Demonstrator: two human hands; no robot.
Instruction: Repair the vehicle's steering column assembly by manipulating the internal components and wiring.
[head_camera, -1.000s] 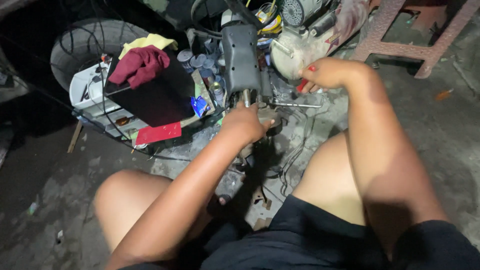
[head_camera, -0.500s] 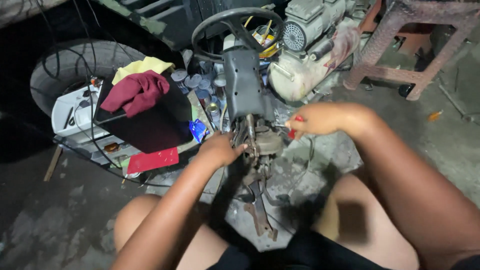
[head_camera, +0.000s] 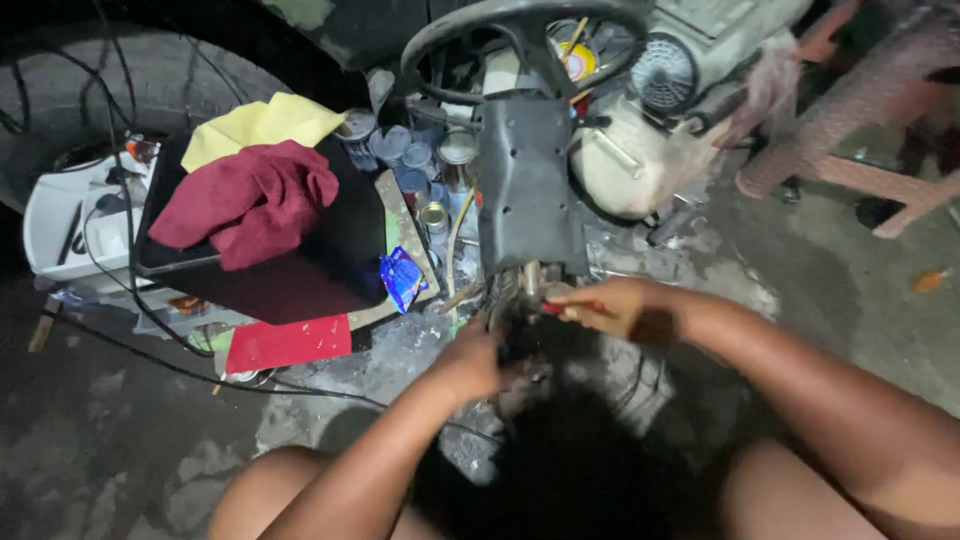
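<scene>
Both hands now drawn close together at the near end of the grey steering column (head_camera: 530, 190), where half a second ago the right sat farther right and apart; work seemingly narrowed to one spot there. Left hand (head_camera: 475, 360) curled around the dark wiring and metal at the column's base (head_camera: 520, 335), grip closed. Right hand (head_camera: 615, 308) pinching a slim red-handled tool (head_camera: 565, 309), fingers tight on it, tip hidden. Far behind the column, the steering wheel (head_camera: 450, 40). Left of the column, open tins (head_camera: 435, 215), contents unclear. Farther left, a dark tray (head_camera: 330, 270) carrying a maroon rag (head_camera: 250, 200) and a yellow cloth (head_camera: 255, 125).
</scene>
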